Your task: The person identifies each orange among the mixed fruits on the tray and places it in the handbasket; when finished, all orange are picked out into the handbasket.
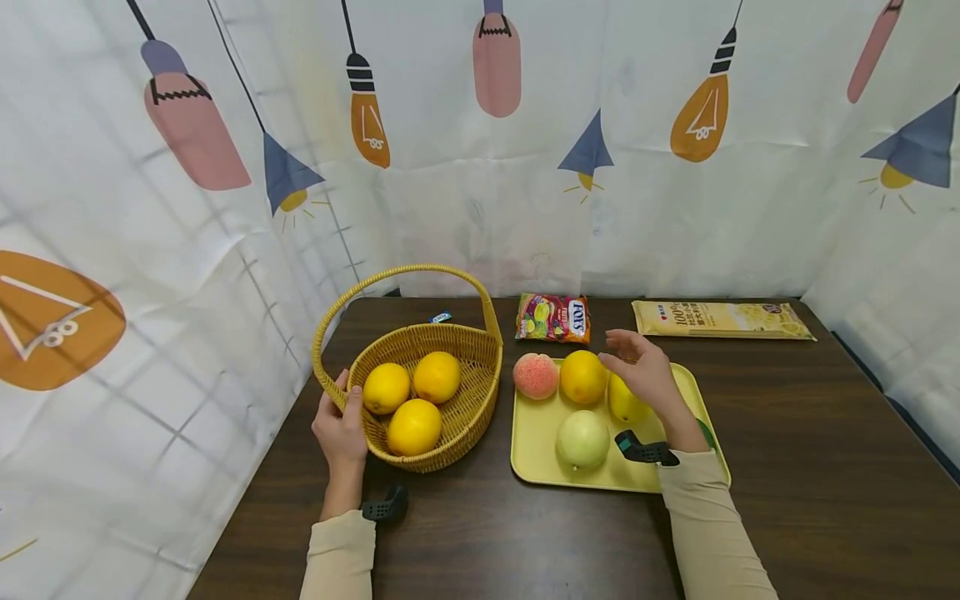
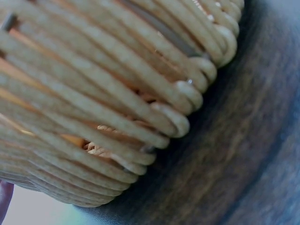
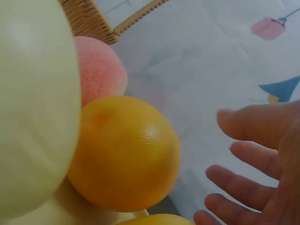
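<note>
A yellow wicker basket (image 1: 480,408) with a tall arched handle holds three oranges (image 1: 415,427). My left hand (image 1: 341,425) grips its left rim near the foot of the handle, thumb on the inner side; in the left wrist view the woven wall (image 2: 93,93) fills most of the picture. Over the yellow tray (image 1: 540,462), my right hand (image 1: 641,367) is apart from the fruit, its fingers spread beside another orange (image 3: 126,154). Around that orange on the tray are a pink peach (image 1: 536,376), a pale green round fruit (image 1: 582,439) and a yellow fruit (image 1: 625,402), partly behind the hand.
Behind the tray lie a colourful candy bag (image 1: 553,318) and a long yellow packet (image 1: 720,320). A small blue wrapped piece (image 1: 440,317) is behind the basket. A green item (image 1: 707,433) shows partly beside my right wrist. Printed curtains (image 1: 495,208) border the dark wooden table (image 1: 480,542).
</note>
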